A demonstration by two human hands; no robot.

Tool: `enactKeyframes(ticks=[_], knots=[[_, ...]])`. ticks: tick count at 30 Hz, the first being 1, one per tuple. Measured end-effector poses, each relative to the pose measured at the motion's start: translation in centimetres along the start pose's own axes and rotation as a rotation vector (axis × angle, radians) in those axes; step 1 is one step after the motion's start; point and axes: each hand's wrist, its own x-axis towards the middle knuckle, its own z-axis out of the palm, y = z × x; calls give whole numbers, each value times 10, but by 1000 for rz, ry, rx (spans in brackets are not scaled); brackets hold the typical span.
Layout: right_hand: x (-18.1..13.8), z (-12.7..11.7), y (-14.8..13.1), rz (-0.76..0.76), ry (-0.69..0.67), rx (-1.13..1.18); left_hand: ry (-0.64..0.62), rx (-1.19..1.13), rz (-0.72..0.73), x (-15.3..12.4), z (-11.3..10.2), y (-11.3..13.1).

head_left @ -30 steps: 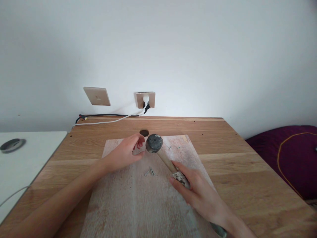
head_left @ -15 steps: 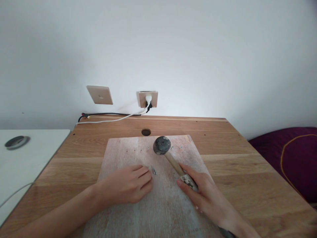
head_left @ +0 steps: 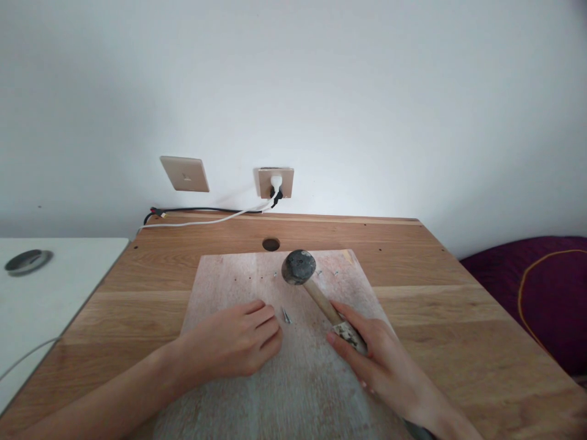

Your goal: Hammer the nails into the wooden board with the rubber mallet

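Since a second ago the left hand [head_left: 238,342] has drawn back from the mallet [head_left: 316,294] head and lies flat on the board [head_left: 220,281], grip open, fingertips just beside a nail [head_left: 287,316]. The right hand [head_left: 380,366] keeps its grip closed on the handle (head near the board's far edge).

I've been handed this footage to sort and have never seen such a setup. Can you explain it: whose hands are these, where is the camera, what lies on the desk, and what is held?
There is no machine here. A person works with two bare hands, filmed by a camera worn on their head that looks forward and down. A wooden desk carries a pale board. The right hand grips a mallet by its handle, head over the board's far part. The left hand lies palm down on the board, holding nothing visible, fingertips beside small nails. Behind, cables run to a wall socket.
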Motion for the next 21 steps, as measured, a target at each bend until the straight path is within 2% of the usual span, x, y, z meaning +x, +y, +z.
enactKeyframes(ticks=[3, 5, 8, 11, 15, 21], knots=[[-1, -2, -1, -6, -14, 14, 50, -91, -97, -3, 3, -13], [0, -3, -2, -7, -24, 23, 124, -227, -296, -8, 9, -28], [0, -1, 0, 18, -7, 6, 231, -476, -679, -15, 24, -48], [-1, 4, 5, 40, 27, -16, 241, -654, -884, -16, 35, -58], [-1, 7, 7, 22, 28, -18, 219, -733, -881, -12, 39, -56], [2, 3, -1, 22, -27, 3, 233, -629, -801, -12, 40, -53]])
